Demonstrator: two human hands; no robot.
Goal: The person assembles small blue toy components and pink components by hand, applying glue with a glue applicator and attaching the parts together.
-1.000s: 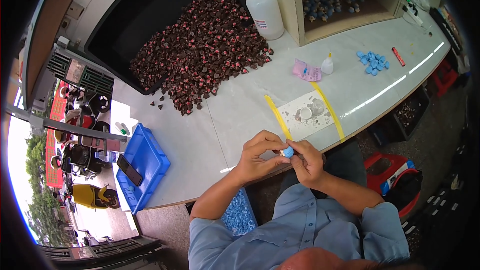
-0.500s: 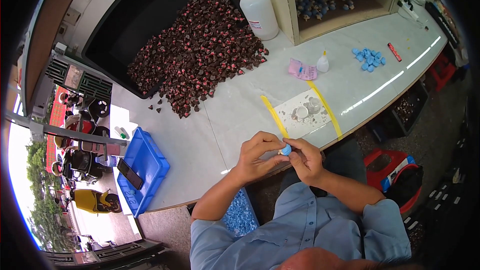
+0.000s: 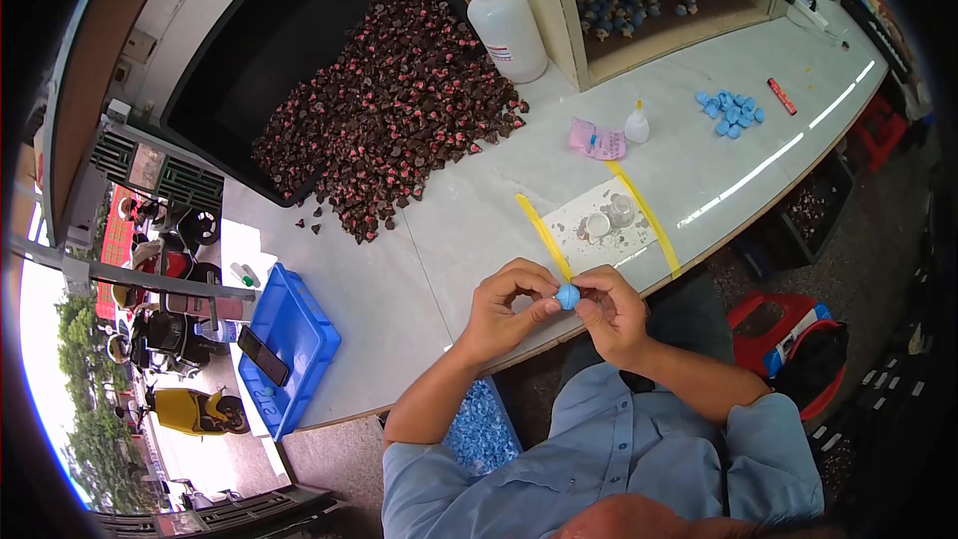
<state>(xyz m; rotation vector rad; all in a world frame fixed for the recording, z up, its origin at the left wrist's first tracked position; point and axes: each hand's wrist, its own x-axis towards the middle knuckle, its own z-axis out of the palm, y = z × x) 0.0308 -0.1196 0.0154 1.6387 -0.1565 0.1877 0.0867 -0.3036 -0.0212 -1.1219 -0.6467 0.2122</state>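
Observation:
Between my two hands, over the table's front edge, is a small light-blue rounded piece [image 3: 567,296] with a seam across it. My left hand [image 3: 512,307] pinches it from the left with thumb and fingers. From the right, my right hand [image 3: 610,312] grips the same piece with thumb and forefinger. Just beyond my hands lies a stained white sheet [image 3: 579,252] held by yellow tape strips [image 3: 544,233]. On that sheet stand a small white cap [image 3: 597,227] and a clear round dish [image 3: 621,208].
A black bin [image 3: 215,70] at the far left spills dark brown-and-pink pieces [image 3: 399,110]. Around the table are a white jug [image 3: 506,35], a squeeze bottle [image 3: 637,126], a pink packet [image 3: 597,140], blue pieces [image 3: 731,112], a red marker [image 3: 782,97] and a blue tray [image 3: 317,329] with a phone [image 3: 263,355].
The blue piece has turned in my fingers; its pale part no longer shows and a seam faces up. Both hands stay in nearly the same place. The view has shifted slightly.

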